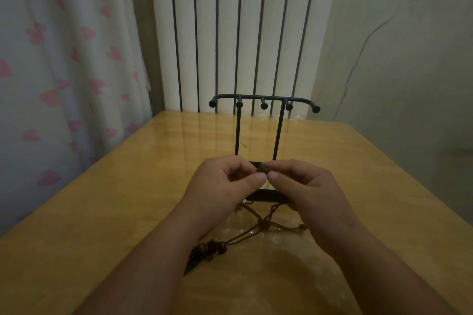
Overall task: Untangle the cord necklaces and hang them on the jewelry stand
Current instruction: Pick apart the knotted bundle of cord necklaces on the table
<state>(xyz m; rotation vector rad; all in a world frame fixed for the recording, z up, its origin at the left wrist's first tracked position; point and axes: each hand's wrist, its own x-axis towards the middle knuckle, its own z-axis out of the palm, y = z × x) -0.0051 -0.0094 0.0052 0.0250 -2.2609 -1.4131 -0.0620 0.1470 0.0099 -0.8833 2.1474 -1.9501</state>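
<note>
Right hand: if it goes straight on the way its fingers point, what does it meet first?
Most likely the left hand: the right hand points leftward at it, fingertips almost touching, both pinching one dark bit of the cord necklace.

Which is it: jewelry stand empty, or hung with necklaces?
Empty: the jewelry stand hooks are bare; the cord necklaces lie partly on the table.

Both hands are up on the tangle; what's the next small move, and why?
Probably tease the dark knotted bit apart with small sideways pulls. The left hand and right hand both pinch it, the brown cords below it cross each other, and the jewelry stand has bare hooks, so nothing is ready to hang yet.
</note>
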